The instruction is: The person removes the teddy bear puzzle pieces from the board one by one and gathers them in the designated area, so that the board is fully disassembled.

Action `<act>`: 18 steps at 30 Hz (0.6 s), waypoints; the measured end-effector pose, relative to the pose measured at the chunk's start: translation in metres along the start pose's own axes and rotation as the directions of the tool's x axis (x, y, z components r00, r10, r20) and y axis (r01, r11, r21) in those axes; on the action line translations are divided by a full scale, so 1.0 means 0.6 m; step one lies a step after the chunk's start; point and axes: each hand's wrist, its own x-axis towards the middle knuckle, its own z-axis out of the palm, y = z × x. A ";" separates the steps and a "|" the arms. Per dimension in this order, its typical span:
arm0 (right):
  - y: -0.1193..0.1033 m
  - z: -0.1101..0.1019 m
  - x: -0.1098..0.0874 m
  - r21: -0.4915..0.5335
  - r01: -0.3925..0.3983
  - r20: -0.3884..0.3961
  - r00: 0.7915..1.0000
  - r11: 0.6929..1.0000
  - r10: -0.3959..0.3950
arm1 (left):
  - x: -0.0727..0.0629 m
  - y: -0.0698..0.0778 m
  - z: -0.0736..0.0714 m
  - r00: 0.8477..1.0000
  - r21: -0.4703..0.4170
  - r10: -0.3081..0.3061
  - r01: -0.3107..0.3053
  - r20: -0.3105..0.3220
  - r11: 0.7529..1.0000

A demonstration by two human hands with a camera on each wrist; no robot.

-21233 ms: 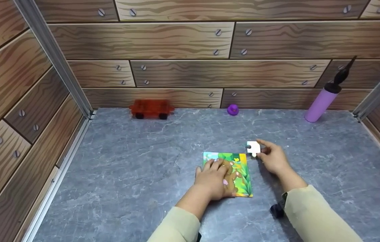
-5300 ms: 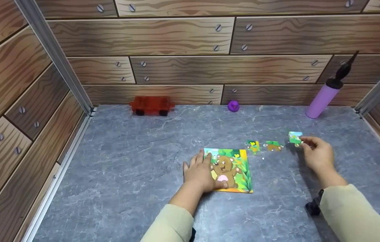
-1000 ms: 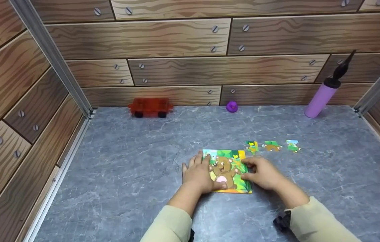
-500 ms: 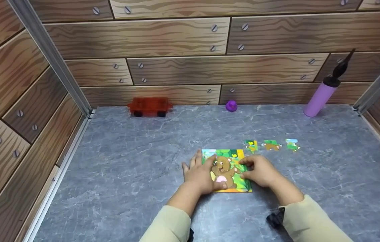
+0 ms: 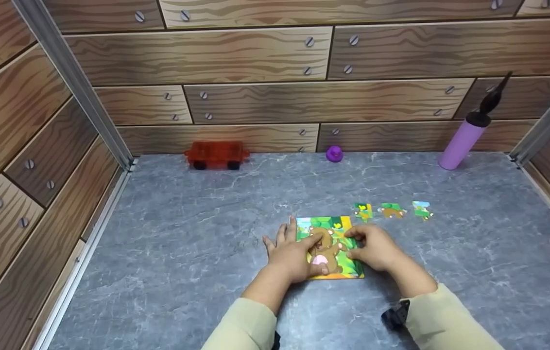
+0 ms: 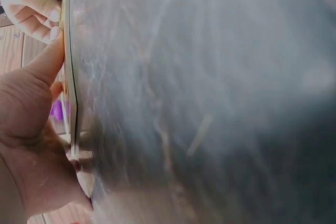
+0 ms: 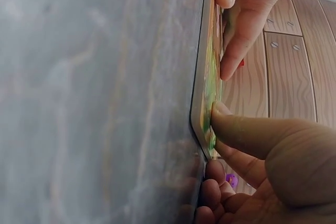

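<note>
A square jigsaw puzzle [image 5: 321, 222] with a brown bear picture lies flat on the grey tabletop. My left hand [image 5: 287, 255] rests on its left part, fingers spread, with the thumb and index finger on the bear. At the right edge, my right hand [image 5: 377, 248] has its thumb and index finger set on the face of the puzzle with a small gap between the tips. In the right wrist view, the right thumb [image 7: 231, 127] presses the picture side, and the other fingers curl beside the corner. The exact piece under these fingertips cannot be made out.
Three loose puzzle pieces lie in a row behind the puzzle: one yellow-green [image 5: 363, 211], one brown-green [image 5: 393, 211], one blue-green [image 5: 421, 209]. Along the back wall stand a red toy wagon [image 5: 217, 155], a purple rubber duck [image 5: 334, 154] and a purple hand pump [image 5: 461, 145].
Loose pieces now lie in a row; the right hand has let go of the blue-green one and returned to the puzzle. Lately the left index finger has slid inward over the bear's face.
</note>
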 end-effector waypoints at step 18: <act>-0.009 0.007 -0.016 0.034 0.050 -0.090 0.995 0.998 -0.046 | 0.002 0.000 -0.006 1.000 -0.016 0.004 -0.004 0.014 1.000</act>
